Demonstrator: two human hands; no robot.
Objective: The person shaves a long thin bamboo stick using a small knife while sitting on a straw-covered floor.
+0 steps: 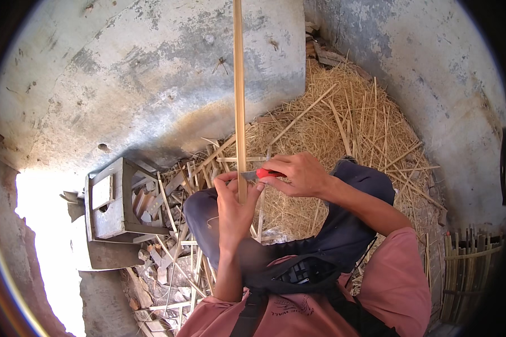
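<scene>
A long, pale bamboo strip point(239, 84) stands almost straight up in front of me, its top running out of the picture. My left hand point(233, 210) is closed around the strip's lower end, thumb on one side and fingers on the other. In my right hand point(303, 178) is a knife point(269, 173) with a red handle, gripped between thumb and fingers. Its short grey blade points left and meets the strip's right edge just above my left thumb. Both hands are close together over my crossed legs.
Shavings and thin split strips point(320, 123) cover the floor ahead and to the right. A worn wooden box-like frame point(109, 202) lies at left beside broken pieces and rubble. Weathered walls point(152, 73) rise close around. A slatted bundle point(469, 264) stands at lower right.
</scene>
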